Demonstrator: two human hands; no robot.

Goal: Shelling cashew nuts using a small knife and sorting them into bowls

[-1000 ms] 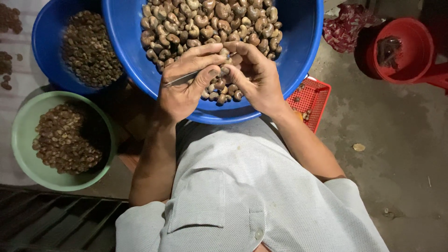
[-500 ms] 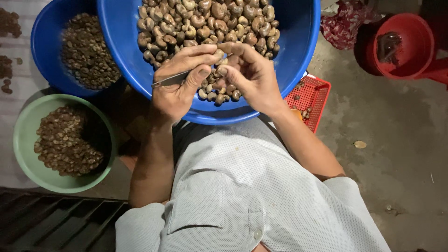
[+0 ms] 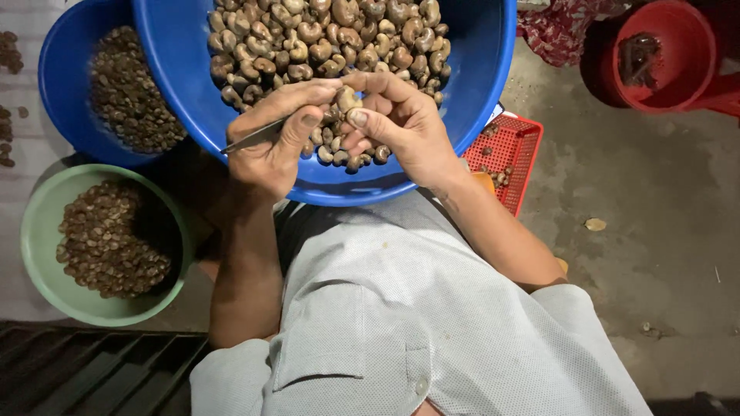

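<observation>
Shelling a cashew over the big blue basin.

Right hand (image 3: 401,127) pinches one cashew nut (image 3: 348,98) between thumb and forefinger, above the near rim of the large blue basin (image 3: 177,69) heaped with nuts. Left hand (image 3: 274,139) is closed round a thin metal pick (image 3: 250,137), tip toward the nut. Judgement: brace the hands together, work the tip into the seam, lever gently so the kernel stays whole. Green bowl (image 3: 35,223) and smaller blue basin (image 3: 65,77) of dark pieces sit left; red basket (image 3: 512,154) right.

Short-sleeved shirt (image 3: 408,323) – light grey w/ fine dotted weave, chest pocket, button placket down the front. Forearms bare, no watch/rings seen – left hand (image 3: 274,142), right hand (image 3: 401,127) ungloved.
</observation>
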